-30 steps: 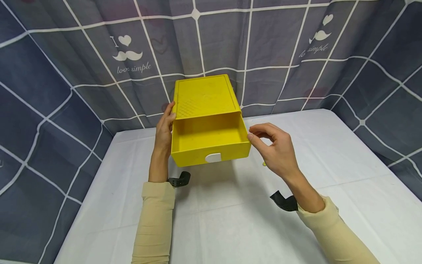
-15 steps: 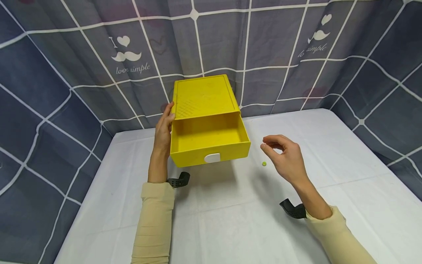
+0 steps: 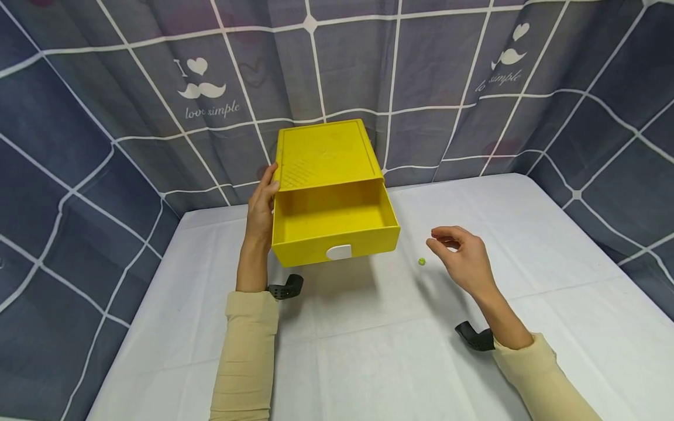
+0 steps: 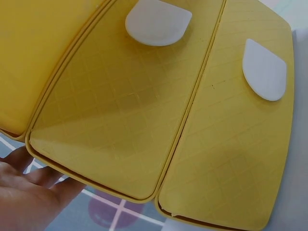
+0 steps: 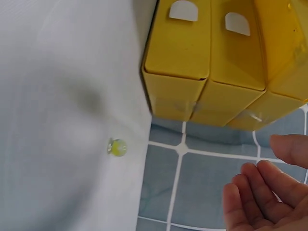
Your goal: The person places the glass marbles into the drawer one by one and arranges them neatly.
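A yellow drawer cabinet (image 3: 327,153) stands on the white table, its top drawer (image 3: 305,250) pulled out. The inside of that drawer shows bare yellow walls and floor; a white tab handle (image 3: 339,252) is on its front. In the left wrist view, lower drawer fronts (image 4: 115,96) sit flush. My left hand (image 3: 260,213) rests along the cabinet's left side, fingers fairly straight. To the right of the drawer, my right hand (image 3: 466,257) hovers over the table, fingers loosely bent, nothing visible between them. Left of it lies a small yellow-green marble (image 3: 422,261), apart from the hand.
White cloth (image 3: 347,362) covers the table. A grey curtain with a white grid (image 3: 432,70) hangs right behind the cabinet and along both sides. Each wrist wears a black mount (image 3: 474,336).
My right hand has moved from the drawer's right front corner to the right and slightly nearer, uncovering the marble. My left hand, the cabinet and the drawer hold still.
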The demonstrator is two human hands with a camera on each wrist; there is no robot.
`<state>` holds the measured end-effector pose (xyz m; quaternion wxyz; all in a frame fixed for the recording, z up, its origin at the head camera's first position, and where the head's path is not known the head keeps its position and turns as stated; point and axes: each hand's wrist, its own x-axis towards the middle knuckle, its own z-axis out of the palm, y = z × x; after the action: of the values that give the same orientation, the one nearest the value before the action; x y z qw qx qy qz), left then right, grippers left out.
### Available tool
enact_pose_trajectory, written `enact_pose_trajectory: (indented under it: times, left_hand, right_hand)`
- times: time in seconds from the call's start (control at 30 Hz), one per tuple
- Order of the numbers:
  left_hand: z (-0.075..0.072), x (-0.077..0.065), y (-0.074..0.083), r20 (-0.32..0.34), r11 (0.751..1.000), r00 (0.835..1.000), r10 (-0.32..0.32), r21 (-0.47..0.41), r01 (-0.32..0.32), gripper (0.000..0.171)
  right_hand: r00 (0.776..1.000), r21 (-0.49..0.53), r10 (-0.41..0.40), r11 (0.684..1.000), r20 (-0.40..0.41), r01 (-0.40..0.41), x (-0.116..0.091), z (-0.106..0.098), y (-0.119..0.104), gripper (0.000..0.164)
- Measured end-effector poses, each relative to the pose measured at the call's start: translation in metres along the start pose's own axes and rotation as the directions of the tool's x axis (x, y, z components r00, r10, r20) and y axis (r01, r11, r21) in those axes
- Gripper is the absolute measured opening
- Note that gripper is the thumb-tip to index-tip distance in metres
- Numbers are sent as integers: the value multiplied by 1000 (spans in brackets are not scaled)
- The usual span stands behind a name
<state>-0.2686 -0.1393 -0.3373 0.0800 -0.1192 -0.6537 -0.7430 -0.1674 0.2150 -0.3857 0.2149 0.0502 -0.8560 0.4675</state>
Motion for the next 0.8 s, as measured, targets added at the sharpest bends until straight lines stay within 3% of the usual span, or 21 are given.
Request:
enact_pose_trajectory:
  times: [0.5, 0.8]
  left_hand:
    - [-1, -1, 1, 14, 1000, 1000, 1, -28, 0, 61]
    - [0, 0, 0, 10, 999, 1000, 4, -39, -4, 60]
  right_hand:
    - [996, -65, 38, 997, 78, -33, 0, 1, 18, 28]
    - [996, -103, 30, 994, 81, -21, 2, 4, 29, 27]
